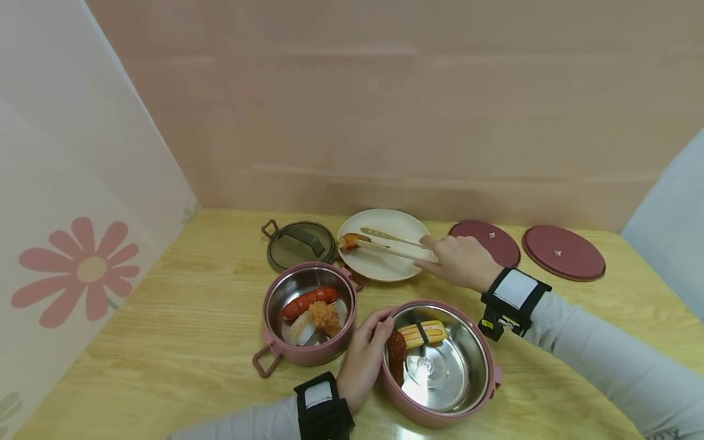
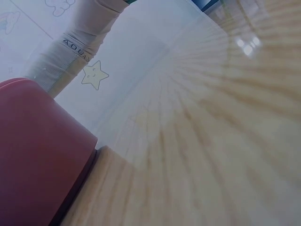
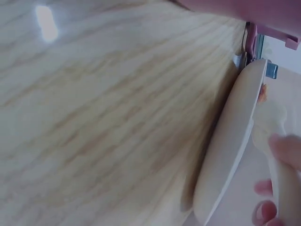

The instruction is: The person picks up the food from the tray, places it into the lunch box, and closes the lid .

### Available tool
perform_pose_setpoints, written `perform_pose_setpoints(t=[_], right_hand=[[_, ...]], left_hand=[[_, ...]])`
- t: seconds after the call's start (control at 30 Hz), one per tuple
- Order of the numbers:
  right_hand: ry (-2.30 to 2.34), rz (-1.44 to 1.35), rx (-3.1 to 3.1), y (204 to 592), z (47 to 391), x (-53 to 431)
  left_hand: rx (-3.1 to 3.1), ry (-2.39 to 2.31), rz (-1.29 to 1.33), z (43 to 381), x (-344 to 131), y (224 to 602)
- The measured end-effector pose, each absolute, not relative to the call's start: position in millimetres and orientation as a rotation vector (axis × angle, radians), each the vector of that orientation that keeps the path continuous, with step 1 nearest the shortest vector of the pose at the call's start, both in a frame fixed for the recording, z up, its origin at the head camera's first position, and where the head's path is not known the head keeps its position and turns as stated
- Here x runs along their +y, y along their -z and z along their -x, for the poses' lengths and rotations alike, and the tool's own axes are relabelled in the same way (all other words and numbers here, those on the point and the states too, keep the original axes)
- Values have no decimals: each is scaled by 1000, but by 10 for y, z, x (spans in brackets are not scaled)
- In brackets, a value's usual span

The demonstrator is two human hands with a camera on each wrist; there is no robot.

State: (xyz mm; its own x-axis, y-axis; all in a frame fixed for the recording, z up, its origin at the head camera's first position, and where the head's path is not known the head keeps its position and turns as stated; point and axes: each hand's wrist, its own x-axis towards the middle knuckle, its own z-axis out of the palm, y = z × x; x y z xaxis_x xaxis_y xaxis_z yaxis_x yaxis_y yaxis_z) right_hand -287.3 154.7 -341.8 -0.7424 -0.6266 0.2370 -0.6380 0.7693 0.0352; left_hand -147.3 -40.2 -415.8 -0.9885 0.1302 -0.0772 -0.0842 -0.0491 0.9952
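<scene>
My left hand (image 1: 365,354) holds the near-left rim of a larger pink pot (image 1: 484,342), whose pink wall shows at the left of the left wrist view. Inside it lie a yellow piece tied with a dark band (image 1: 434,330) and a dark red-brown piece of food (image 1: 396,348). Over a cream plate (image 1: 379,220), my right hand (image 1: 459,260) grips cream tongs (image 1: 401,252). The tongs' tips are at an orange-brown piece of food (image 1: 349,240) on the plate's left side; I cannot tell whether they pinch it.
Left of my left hand stands a smaller pink pot (image 1: 269,305) holding a red sausage (image 1: 309,302), a crumbed brown piece (image 1: 323,316) and a whitish piece (image 1: 301,330). Behind it lies a dark lid (image 1: 299,250). Two maroon lids (image 1: 566,252) lie at the back right.
</scene>
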Motion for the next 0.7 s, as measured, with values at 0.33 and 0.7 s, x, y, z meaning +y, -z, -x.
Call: perform_pose_setpoints(t=[0.33, 0.7], right_hand=[[99, -1019, -2754, 3410, 2886, 1355], [125, -1062, -2702, 3441, 2915, 1373]], left_hand=[[2054, -2202, -83, 1430, -419, 4148], [2050, -2220, -66, 1424, -370, 4174]])
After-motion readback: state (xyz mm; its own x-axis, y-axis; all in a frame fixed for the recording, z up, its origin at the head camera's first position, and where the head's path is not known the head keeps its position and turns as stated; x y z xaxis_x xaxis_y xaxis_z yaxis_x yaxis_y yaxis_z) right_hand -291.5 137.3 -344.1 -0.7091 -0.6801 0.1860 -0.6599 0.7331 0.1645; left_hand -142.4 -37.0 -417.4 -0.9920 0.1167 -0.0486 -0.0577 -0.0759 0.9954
